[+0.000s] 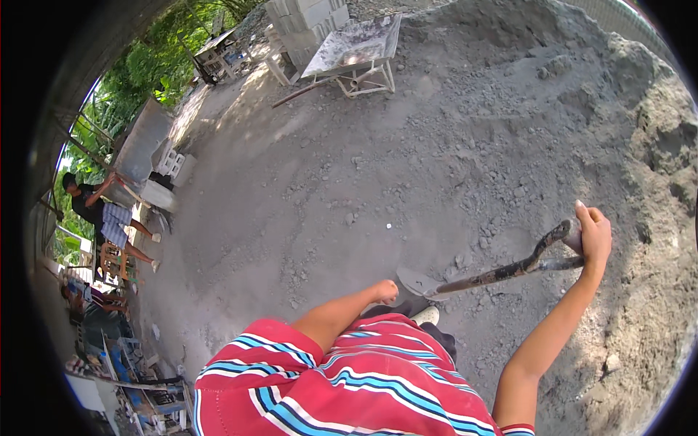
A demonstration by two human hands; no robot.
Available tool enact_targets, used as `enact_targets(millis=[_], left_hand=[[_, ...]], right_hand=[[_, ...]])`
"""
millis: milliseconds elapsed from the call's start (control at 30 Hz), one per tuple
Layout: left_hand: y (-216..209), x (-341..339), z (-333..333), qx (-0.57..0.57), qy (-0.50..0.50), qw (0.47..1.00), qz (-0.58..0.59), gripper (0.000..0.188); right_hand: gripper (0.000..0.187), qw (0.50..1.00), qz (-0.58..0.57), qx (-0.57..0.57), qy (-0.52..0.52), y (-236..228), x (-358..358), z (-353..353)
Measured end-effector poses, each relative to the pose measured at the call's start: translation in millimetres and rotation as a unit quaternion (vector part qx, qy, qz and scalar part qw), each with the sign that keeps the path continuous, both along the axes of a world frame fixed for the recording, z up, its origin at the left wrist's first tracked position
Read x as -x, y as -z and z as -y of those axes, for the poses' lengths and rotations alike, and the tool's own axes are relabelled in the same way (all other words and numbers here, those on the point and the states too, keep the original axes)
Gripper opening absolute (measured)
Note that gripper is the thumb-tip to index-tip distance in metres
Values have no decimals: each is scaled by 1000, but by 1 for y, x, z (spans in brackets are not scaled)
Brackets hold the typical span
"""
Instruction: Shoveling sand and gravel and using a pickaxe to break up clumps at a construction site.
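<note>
The right hand (598,238) is wrapped around the grip of a D-handled shovel (502,274), one digit pointing upward. The shovel lies across the space in front of the person, its handle raised on the right and its dark, worn shaft slanting down leftward to a grey blade (418,282) low over the ground. The left hand (385,292) is curled into a fist just beside the blade, apart from the shaft. Below the blade shows a pale shoe (427,316), near the hem of a red striped shirt (378,363). Grey, crumbly soil (291,189) spreads ahead, rising into a mound (647,218) at the right. A wheelbarrow (356,47) stands at the far side beside stacked concrete blocks (302,29). At left, another person (115,218) stands holding a long-handled tool.
</note>
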State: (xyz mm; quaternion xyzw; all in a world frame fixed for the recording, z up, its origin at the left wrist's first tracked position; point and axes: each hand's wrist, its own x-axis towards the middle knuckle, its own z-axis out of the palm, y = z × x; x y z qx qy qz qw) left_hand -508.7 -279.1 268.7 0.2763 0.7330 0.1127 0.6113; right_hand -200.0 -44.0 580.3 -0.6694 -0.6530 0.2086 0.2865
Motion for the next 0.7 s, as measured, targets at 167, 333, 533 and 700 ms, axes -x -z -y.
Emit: enact_targets(millis=[167, 333, 533, 700], left_hand=[[-31, -53, -73, -26, 5, 999, 37, 32], [-60, -116, -108, 250, -190, 873, 373, 60], [6, -174, -117, 344, -328, 817, 328, 52], [72, -180, -80, 423, -177, 841, 286, 8]], right_hand=[[40, 999, 23, 18, 18, 3, -15, -19], [39, 998, 22, 23, 56, -2, -10, 10], [20, 998, -28, -28, 54, -6, 14, 104], [17, 978, -5, -206, 28, 10, 27, 155]])
